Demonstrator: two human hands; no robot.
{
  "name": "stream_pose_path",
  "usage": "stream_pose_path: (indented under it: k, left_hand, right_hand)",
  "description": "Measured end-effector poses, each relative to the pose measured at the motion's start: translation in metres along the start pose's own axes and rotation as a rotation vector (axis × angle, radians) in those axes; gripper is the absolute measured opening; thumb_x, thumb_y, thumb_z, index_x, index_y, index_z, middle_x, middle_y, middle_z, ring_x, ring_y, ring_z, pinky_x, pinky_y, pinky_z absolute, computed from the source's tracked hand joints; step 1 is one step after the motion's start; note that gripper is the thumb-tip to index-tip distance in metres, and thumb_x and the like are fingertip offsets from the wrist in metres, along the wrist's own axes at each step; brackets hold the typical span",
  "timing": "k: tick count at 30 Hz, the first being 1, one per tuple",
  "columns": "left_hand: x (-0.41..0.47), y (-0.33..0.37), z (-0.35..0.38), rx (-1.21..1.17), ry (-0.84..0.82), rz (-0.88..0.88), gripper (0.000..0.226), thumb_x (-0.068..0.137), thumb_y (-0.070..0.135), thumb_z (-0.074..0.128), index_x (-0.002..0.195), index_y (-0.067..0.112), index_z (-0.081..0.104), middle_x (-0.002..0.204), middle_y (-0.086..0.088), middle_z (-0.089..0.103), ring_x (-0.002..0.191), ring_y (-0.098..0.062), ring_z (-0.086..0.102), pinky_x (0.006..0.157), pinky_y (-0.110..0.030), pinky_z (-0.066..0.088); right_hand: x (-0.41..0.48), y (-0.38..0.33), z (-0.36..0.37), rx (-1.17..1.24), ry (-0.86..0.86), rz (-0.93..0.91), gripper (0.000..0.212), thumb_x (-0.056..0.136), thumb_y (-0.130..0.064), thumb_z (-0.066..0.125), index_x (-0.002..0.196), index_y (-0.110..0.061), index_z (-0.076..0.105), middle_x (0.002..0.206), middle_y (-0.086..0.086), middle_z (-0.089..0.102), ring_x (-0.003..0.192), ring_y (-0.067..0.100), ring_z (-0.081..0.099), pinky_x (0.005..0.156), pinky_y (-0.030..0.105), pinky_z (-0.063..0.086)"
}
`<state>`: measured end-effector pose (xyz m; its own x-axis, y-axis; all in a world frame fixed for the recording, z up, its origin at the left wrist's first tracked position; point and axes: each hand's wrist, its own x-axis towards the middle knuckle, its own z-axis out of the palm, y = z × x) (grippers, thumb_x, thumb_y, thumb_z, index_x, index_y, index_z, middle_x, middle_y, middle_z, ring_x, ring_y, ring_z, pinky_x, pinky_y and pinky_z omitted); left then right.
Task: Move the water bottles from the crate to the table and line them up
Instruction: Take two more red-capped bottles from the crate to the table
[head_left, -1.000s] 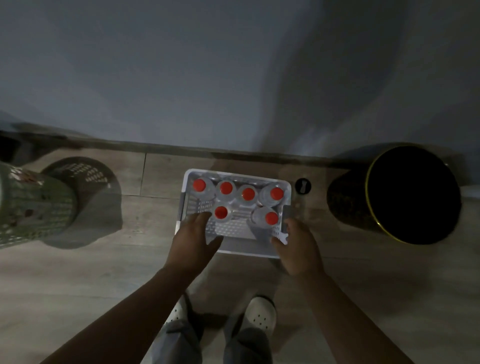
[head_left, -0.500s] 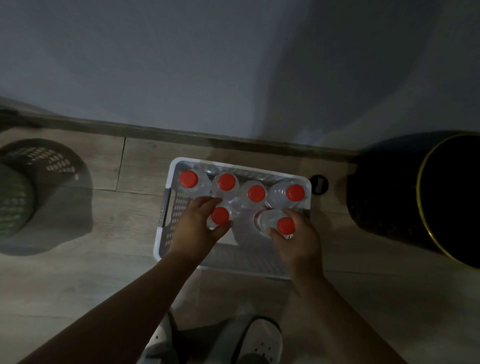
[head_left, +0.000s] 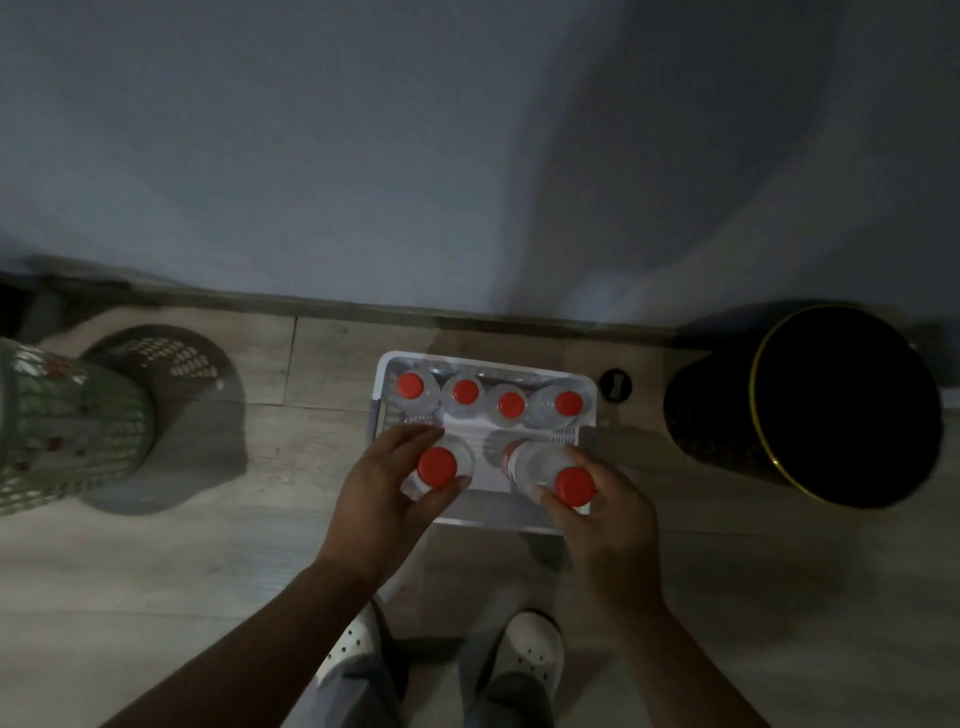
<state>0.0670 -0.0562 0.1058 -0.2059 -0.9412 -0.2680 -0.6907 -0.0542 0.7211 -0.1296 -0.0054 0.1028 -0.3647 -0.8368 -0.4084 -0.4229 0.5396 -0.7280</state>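
water bottles: four red-capped ones (head_left: 488, 401) stood along the far wall of the white crate (head_left: 382, 374) on the floor. the left hand (head_left: 387, 499) was wrapped round a fifth bottle (head_left: 441, 466), the right hand (head_left: 605, 519) round a tilted sixth bottle (head_left: 545, 465), both above the crate's near half.

Clear plastic bottles (head_left: 540, 460); perforated plastic crate (head_left: 382, 371).

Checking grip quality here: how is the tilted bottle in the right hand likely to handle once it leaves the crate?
The bottle looks smooth clear plastic, so possibly slippery. The right hand grips near its red cap, so the body may swing. Once laid down, its round shape would probably roll.
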Motion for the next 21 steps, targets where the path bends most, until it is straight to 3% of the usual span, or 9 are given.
stream_pose_path:
  k: [2,4,6,9,12,16,18,21]
  left_hand:
    - [-0.012,0.024,-0.027,-0.045,0.012,0.037,0.049,0.073,0.043,0.072,0.117,0.023,0.061,0.112,0.022,0.052,0.1,0.008,0.054,0.083,-0.014,0.046]
    - [-0.023,0.052,-0.057,-0.088,0.029,0.076,0.048,0.074,0.055,0.067,0.115,0.031,0.058,0.109,0.031,0.05,0.1,0.013,0.053,0.073,-0.014,0.05]
    - [-0.032,0.085,-0.089,-0.128,0.064,0.09,0.043,0.074,0.058,0.064,0.11,0.036,0.057,0.105,0.032,0.051,0.1,0.011,0.054,0.067,-0.014,0.051]
    - [-0.046,0.134,-0.139,-0.183,0.138,0.13,0.034,0.074,0.057,0.065,0.103,0.04,0.058,0.102,0.026,0.056,0.094,0.004,0.057,0.066,-0.017,0.053]
    - [-0.058,0.187,-0.193,-0.221,0.175,0.181,0.023,0.074,0.054,0.062,0.096,0.047,0.058,0.1,0.022,0.058,0.092,0.0,0.059,0.068,-0.02,0.053]
    - [-0.077,0.265,-0.269,-0.284,0.273,0.285,0.021,0.075,0.053,0.06,0.095,0.044,0.061,0.096,0.016,0.059,0.09,-0.008,0.061,0.073,-0.024,0.053]
    - [-0.083,0.3,-0.3,-0.297,0.304,0.337,0.02,0.077,0.053,0.056,0.093,0.042,0.061,0.094,0.016,0.057,0.09,-0.008,0.059,0.071,-0.017,0.05]
    - [-0.095,0.363,-0.357,-0.315,0.364,0.433,0.022,0.08,0.053,0.053,0.089,0.035,0.062,0.089,0.012,0.056,0.086,-0.009,0.058,0.067,-0.016,0.047]
  right_hand:
    - [-0.016,-0.024,-0.013,0.035,0.027,0.029,0.046,0.075,-0.026,0.078,0.117,-0.031,0.06,0.106,-0.02,0.063,0.099,-0.01,0.059,0.082,0.008,0.05]
    - [-0.036,-0.056,-0.033,0.058,0.036,0.017,0.049,0.073,-0.028,0.08,0.119,-0.028,0.062,0.114,-0.013,0.065,0.105,0.0,0.061,0.089,0.024,0.054]
    - [-0.052,-0.09,-0.054,0.087,0.059,-0.01,0.052,0.072,-0.027,0.08,0.121,-0.026,0.062,0.118,-0.01,0.065,0.11,0.006,0.061,0.093,0.032,0.054]
    - [-0.083,-0.154,-0.093,0.198,0.102,-0.07,0.05,0.071,-0.024,0.082,0.118,-0.025,0.065,0.116,-0.009,0.068,0.108,0.007,0.063,0.093,0.034,0.054]
    - [-0.11,-0.219,-0.134,0.257,0.183,-0.154,0.044,0.069,-0.023,0.082,0.11,-0.024,0.067,0.108,-0.007,0.071,0.102,0.006,0.065,0.092,0.03,0.053]
    - [-0.146,-0.31,-0.201,0.24,0.237,-0.32,0.041,0.072,-0.01,0.08,0.109,-0.023,0.067,0.102,-0.021,0.066,0.096,-0.019,0.057,0.083,-0.001,0.04]
    - [-0.16,-0.346,-0.229,0.229,0.281,-0.396,0.038,0.072,-0.017,0.079,0.108,-0.023,0.067,0.1,-0.025,0.064,0.094,-0.022,0.056,0.081,-0.004,0.038]
    - [-0.192,-0.419,-0.277,0.292,0.332,-0.511,0.028,0.073,-0.033,0.072,0.099,-0.029,0.067,0.094,-0.023,0.068,0.091,-0.013,0.061,0.079,0.001,0.044]
